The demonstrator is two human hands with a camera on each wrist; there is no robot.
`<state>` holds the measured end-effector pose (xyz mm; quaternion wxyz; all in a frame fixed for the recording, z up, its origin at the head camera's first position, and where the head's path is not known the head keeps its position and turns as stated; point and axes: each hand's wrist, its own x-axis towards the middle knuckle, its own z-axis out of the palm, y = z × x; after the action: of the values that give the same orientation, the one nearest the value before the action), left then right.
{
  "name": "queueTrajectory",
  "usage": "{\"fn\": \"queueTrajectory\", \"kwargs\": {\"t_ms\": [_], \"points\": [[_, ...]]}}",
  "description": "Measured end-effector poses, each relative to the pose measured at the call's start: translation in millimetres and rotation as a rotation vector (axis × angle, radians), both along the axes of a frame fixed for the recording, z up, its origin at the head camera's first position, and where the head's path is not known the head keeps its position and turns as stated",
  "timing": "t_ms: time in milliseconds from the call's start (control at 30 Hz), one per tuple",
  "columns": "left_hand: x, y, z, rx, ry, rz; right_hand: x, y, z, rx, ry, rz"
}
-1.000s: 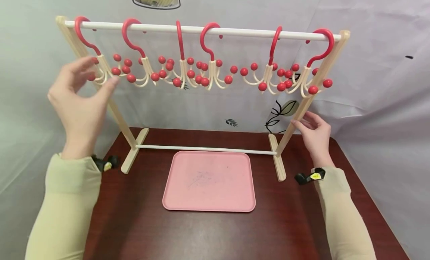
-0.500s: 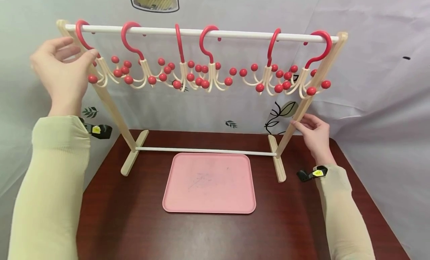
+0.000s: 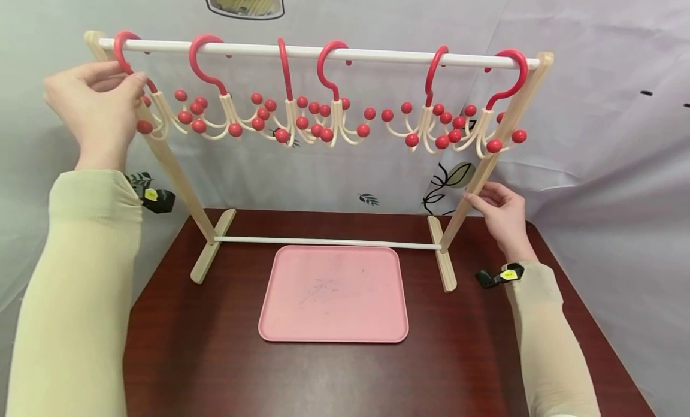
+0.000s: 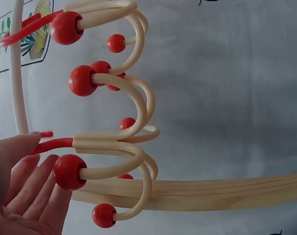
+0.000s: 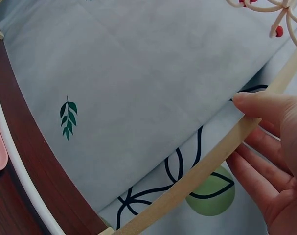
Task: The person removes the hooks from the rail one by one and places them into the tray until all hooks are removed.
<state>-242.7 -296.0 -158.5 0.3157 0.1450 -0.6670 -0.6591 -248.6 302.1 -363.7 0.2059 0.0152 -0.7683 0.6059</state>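
Several multi-arm hangers with red hooks, cream curved arms and red ball tips hang along the white top rod (image 3: 248,48) of a wooden rack. My left hand (image 3: 97,111) pinches the red hook (image 4: 57,144) of the leftmost hanger (image 3: 162,112) just below the rod, thumb in front. That hook still loops over the rod. At the other side, my right hand (image 3: 505,216) grips the right wooden post (image 3: 480,178) partway up. In the right wrist view the thumb lies on the post's near face and the fingers pass behind it.
A pink tray (image 3: 333,294) lies on the dark red-brown table (image 3: 334,378), in front of the rack's white lower rod (image 3: 323,242). The left foot (image 3: 205,262) and right foot (image 3: 445,272) stand on the table. A pale printed cloth (image 3: 323,177) hangs behind.
My left hand has moved up and left from beside the leftmost hanger's arms, and its thumb and finger now pinch the hook. The right hand stays on the post.
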Motion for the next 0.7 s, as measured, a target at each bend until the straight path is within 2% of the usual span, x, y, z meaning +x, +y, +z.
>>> {"fn": "queueTrajectory", "kwargs": {"t_ms": [167, 333, 467, 700], "points": [[-2.5, -1.9, -2.2, 0.004, -0.002, -0.013, -0.1, -0.1, 0.0, -0.01, 0.01, 0.006], [-5.2, -2.1, -3.3, 0.028, 0.047, 0.002, -0.3, -0.1, -0.1, -0.002, 0.017, 0.011], [-3.5, 2.0, -2.1, 0.006, 0.119, 0.018, -0.4, 0.5, -0.3, 0.003, 0.021, 0.012], [8.3, 16.8, 6.0, 0.014, 0.233, 0.027, 0.0, 0.5, -0.7, 0.004, 0.027, 0.01]]}}
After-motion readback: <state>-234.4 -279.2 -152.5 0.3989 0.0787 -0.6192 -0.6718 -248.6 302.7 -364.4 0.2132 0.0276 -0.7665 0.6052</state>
